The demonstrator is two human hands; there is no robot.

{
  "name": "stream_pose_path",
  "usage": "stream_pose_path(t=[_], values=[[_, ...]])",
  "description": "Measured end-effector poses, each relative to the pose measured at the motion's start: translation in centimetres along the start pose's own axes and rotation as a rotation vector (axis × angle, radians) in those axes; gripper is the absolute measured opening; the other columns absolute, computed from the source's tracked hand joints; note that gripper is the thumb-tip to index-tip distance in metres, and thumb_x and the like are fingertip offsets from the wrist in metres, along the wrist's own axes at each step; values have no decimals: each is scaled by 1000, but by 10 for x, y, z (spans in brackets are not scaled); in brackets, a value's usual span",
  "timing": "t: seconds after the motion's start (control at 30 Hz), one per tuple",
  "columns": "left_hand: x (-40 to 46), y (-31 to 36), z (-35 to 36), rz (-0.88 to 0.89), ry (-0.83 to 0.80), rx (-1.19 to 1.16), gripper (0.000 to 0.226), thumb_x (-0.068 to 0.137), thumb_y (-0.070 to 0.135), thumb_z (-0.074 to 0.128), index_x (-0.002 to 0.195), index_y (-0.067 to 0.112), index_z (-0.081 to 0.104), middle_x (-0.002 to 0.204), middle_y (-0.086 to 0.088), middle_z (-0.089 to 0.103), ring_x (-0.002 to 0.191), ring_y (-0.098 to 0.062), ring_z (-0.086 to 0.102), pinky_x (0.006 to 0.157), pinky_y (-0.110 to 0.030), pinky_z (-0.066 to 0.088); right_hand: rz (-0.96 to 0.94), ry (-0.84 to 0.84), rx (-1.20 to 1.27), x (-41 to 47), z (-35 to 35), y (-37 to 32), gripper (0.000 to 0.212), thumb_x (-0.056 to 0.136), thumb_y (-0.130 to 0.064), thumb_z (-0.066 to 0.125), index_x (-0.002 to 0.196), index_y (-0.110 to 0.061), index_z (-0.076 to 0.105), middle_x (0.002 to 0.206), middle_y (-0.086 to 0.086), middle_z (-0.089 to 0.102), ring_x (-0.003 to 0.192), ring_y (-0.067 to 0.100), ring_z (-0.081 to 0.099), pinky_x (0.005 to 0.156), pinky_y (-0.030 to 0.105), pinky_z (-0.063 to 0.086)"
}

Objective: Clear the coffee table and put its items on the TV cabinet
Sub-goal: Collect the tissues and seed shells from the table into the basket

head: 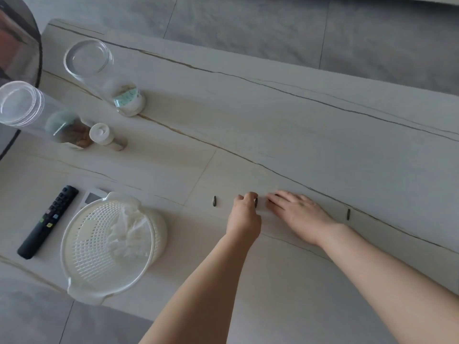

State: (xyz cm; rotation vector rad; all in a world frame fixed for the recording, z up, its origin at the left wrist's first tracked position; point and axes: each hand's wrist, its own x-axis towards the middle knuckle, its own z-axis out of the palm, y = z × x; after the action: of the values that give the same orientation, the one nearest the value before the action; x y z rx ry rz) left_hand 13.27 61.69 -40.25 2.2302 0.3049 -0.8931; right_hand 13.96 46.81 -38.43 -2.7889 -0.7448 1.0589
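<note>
The pale marble-look coffee table [273, 125] fills the view. Small dark seed-like bits lie on it: one [214, 201] left of my hands, one [348, 214] to the right. My left hand [244, 214] has its fingers curled and pinches a dark seed [255, 202] at its fingertips. Beside it, my right hand [298, 212] lies flat on the table with its fingers stretched out toward the left hand. A white slotted basket [82, 276] holding crumpled tissue [129, 232] stands near the front edge.
A black remote [47, 222] and a white remote [93, 196] lie left of the basket. Two clear lidded jars [104, 78] [37, 115] and a small white-capped bottle [106, 137] stand at the far left. Grey tiled floor [273, 26] surrounds the table.
</note>
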Motion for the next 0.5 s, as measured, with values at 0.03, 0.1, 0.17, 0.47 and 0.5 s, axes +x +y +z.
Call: stream_pose_path(t=[0.03,0.1,0.17,0.47,0.5], values=[[-2,3,5,14,4,0,51,87,-2,47,134,16,44,130,-11,44,108,-29,55,89,-34,48,24,17,37,-7,4,5,55,97,-6,30,148,-22,19,159,-3,11,145,19,13,113,35,23],[-4,5,11,8,75,53,53,88,-1,45,137,19,41,135,-9,42,116,-26,50,95,-35,46,51,78,62,-21,12,14,59,91,1,29,147,-20,24,158,-3,15,145,19,15,112,34,24],[-5,0,6,-39,215,215,60,88,1,44,143,21,33,146,-8,31,133,-26,33,105,-33,35,145,130,74,-33,20,25,64,88,4,30,147,-20,24,159,-4,13,147,18,11,114,34,22],[-16,-9,13,-183,141,226,75,88,-6,36,151,11,-1,159,-12,-15,147,-25,-14,116,-32,19,598,156,336,-63,58,40,62,94,-8,38,150,-10,9,159,13,7,147,28,7,118,33,17],[-19,-4,21,-171,134,208,75,88,-7,35,151,10,-1,159,-11,-15,147,-23,-14,116,-31,20,586,162,367,-62,61,34,63,93,-4,35,150,-10,8,159,14,6,148,27,5,118,32,15]])
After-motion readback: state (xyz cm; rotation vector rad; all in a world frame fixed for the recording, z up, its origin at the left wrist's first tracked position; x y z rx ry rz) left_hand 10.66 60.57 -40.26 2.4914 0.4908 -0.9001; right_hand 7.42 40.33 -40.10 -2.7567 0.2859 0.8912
